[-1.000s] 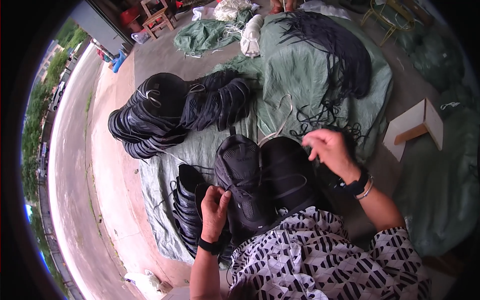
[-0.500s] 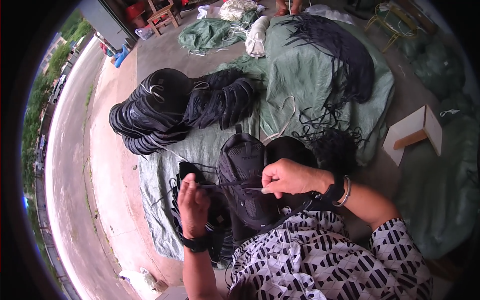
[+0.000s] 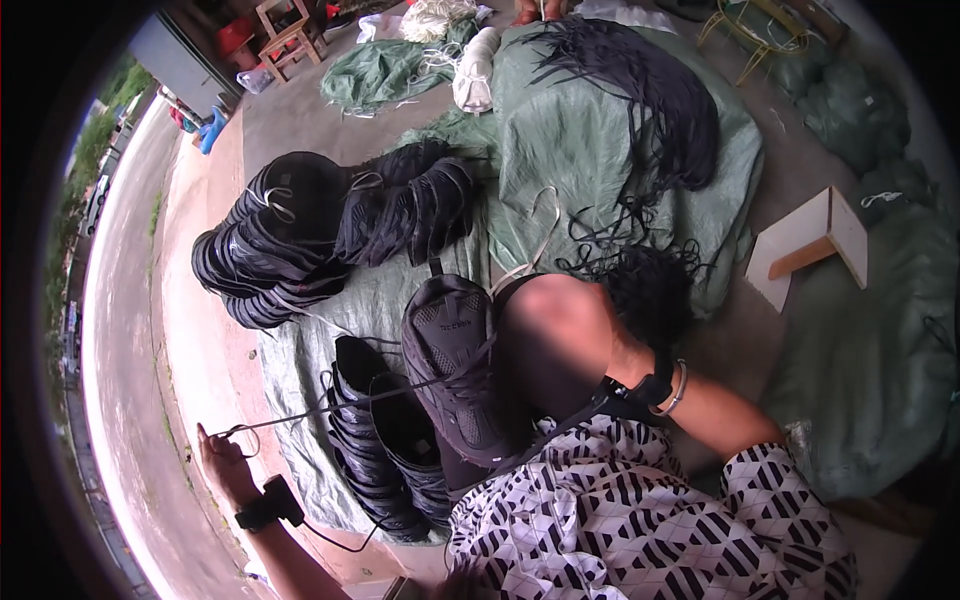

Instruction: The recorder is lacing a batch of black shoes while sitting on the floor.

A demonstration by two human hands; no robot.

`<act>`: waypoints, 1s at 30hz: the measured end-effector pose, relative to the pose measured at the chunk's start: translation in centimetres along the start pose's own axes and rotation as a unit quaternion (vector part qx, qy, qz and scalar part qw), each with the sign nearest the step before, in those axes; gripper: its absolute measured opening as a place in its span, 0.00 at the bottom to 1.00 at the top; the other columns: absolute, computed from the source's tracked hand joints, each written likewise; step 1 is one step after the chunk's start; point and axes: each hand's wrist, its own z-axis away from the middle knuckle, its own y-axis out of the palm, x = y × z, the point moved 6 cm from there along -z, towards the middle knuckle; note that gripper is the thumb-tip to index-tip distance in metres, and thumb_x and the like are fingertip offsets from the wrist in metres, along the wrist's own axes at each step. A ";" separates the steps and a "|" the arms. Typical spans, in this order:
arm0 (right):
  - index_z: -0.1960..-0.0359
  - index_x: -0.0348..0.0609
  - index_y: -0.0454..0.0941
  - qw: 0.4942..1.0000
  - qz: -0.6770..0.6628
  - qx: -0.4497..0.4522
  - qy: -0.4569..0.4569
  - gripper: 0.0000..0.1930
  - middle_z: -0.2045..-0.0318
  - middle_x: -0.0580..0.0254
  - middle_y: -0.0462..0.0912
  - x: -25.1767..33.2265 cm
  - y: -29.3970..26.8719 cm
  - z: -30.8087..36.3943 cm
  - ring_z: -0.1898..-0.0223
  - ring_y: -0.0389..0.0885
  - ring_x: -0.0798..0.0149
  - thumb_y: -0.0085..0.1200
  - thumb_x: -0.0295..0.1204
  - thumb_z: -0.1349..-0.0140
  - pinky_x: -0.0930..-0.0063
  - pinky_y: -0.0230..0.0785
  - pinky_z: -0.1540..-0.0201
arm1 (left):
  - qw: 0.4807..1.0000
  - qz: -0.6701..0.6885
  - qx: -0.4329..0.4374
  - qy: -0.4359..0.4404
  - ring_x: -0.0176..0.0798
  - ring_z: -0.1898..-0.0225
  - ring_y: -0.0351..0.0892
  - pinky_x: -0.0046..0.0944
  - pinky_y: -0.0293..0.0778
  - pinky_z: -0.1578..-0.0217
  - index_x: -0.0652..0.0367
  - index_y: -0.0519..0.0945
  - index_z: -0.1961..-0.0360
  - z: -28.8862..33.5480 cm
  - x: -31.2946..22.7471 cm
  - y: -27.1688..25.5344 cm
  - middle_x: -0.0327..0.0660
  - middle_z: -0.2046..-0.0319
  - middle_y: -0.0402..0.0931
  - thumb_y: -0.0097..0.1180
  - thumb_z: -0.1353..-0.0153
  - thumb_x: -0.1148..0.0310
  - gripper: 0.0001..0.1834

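Observation:
A black shoe upper point(image 3: 450, 375) lies over my lap, its pull loop pointing away from me. From its eyelets a dark shoelace point(image 3: 325, 410) stretches taut to the left. Out at that far end, my left hand point(image 3: 225, 468) has its fingers closed on the lace, with a small loop of it by the fingertips. To the right of the upper is my right hand point(image 3: 580, 320), above a dark rounded surface; blur covers its fingers, so I cannot tell what they hold.
Stacked black uppers point(image 3: 385, 450) stand left of my lap, with larger tied bundles point(image 3: 300, 230) beyond. Black laces point(image 3: 660, 110) spread over a green woven sheet point(image 3: 540, 140). A wooden piece point(image 3: 815, 245) stands to the right, near green sacks. A chair point(image 3: 285, 35) is far left.
My left hand has swung far out to the left, drawing the lace long. The right hand has gone up and right, off the upper. The whole view has shifted slightly.

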 end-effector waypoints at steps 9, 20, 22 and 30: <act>0.77 0.38 0.74 0.963 0.176 0.173 -0.104 0.07 0.80 0.57 0.78 -0.2 -0.2 3.1 0.76 0.79 0.57 0.59 0.26 0.46 0.70 0.69 0.73 | 0.998 -0.036 -0.055 -0.024 0.19 0.84 0.49 0.21 0.47 0.85 0.65 0.63 0.39 0.2 3.5 -3.4 0.26 0.81 0.49 0.39 0.35 0.74 0.23; 0.56 0.41 0.75 0.842 0.536 0.057 0.033 0.12 0.72 0.46 0.81 -5.7 -11.6 4.3 0.69 0.81 0.51 0.48 0.23 0.42 0.59 0.72 0.66 | 0.633 -0.709 0.241 0.197 0.46 0.64 0.73 0.44 0.66 0.60 0.52 0.77 0.56 11.3 10.0 7.4 0.42 0.67 0.78 0.39 0.37 0.67 0.14; 0.50 0.43 0.69 0.904 0.426 0.036 0.011 0.17 0.72 0.47 0.81 -2.2 -8.8 3.2 0.68 0.81 0.48 0.47 0.22 0.42 0.57 0.71 0.68 | 0.779 -0.553 0.282 0.084 0.36 0.80 0.68 0.35 0.67 0.74 0.54 0.75 0.53 13.3 10.1 10.5 0.37 0.80 0.72 0.40 0.35 0.67 0.14; 0.66 0.41 0.72 0.952 0.242 0.160 -0.099 0.04 0.75 0.54 0.79 -0.1 2.7 1.9 0.71 0.80 0.52 0.51 0.26 0.42 0.63 0.71 0.70 | 0.949 -0.096 0.297 -0.038 0.28 0.70 0.76 0.27 0.74 0.68 0.62 0.66 0.44 21.0 7.6 21.4 0.35 0.71 0.74 0.46 0.36 0.77 0.18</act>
